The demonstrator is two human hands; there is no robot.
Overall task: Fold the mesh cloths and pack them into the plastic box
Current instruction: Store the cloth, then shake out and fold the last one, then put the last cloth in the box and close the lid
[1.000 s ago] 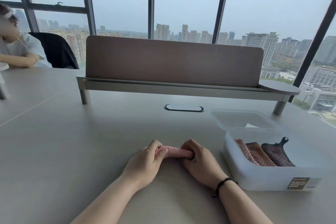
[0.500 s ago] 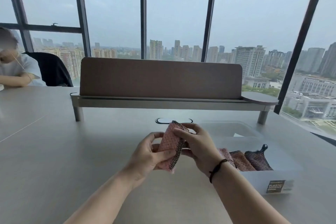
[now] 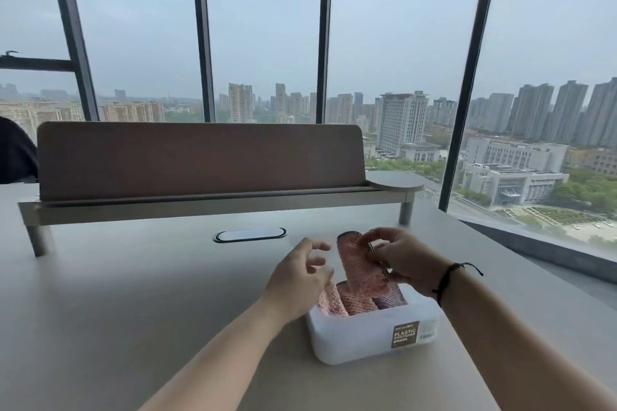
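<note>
We see the right hand [image 3: 405, 260] pinching a folded pink mesh cloth [image 3: 359, 269] between thumb and fingertips, holding it upright over the plastic box [image 3: 374, 330], its lower end reaching down among the cloths already inside. A dark cord bracelet [image 3: 445, 280] circles that wrist. The left hand [image 3: 298, 277] is open, fingers loosely spread and gripping nothing; it hovers at the box's left edge, just beside the held cloth, with its lower fingers close to the pale pink cloth [image 3: 329, 302] in the box (whether they touch it we cannot tell). Next to that one sit an orange-pink cloth [image 3: 359, 304] and a darker purplish cloth [image 3: 389, 302], all standing folded. The white box, with a brown label [image 3: 405, 334] on its near wall, rests on the grey table [image 3: 133, 294]. Beyond it we see an oval cable port [image 3: 249, 234] and a brown desk divider [image 3: 200, 157] before tall windows [image 3: 267, 27].
</note>
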